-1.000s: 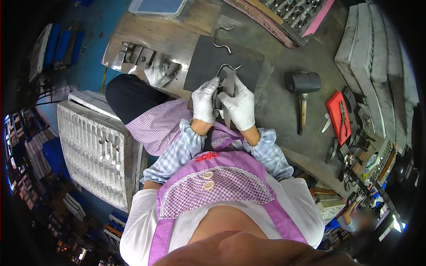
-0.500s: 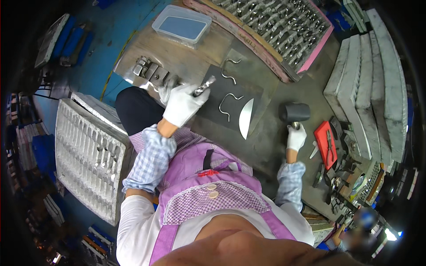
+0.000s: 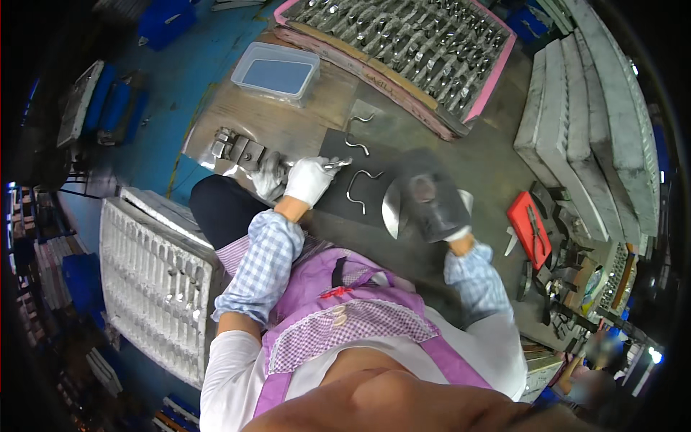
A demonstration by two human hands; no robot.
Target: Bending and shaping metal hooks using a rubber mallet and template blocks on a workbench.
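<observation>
My left hand [image 3: 309, 181], in a white glove, is closed around a short shiny metal piece [image 3: 337, 165] whose tip points right over a dark square plate [image 3: 332, 146]. In my white-gloved right hand [image 3: 458, 235] is a black-headed mallet [image 3: 432, 205], blurred by motion and large in view; it hides most of the hand. Two curved metal rods [image 3: 348, 193] [image 3: 355, 140] lie on and beside the plate. Between them and the mallet is a shiny curved-edged metal sheet [image 3: 391, 214], partly covered by the mallet. A grey crumpled glove or cloth [image 3: 269, 177] touches the left hand's side.
A metal block fixture [image 3: 237, 148] and a clear plastic tub [image 3: 277, 75] stand at the left of the bench. A pink-edged tray [image 3: 471, 108] of metal parts lies at the back. Foam slabs [image 3: 561, 122] and a red tray with pliers [image 3: 529, 230] are on the right.
The mallet has come up and left from the bench's right side, over the metal sheet. My left hand has turned its metal piece flatter, toward the right. The view has shifted slightly.
</observation>
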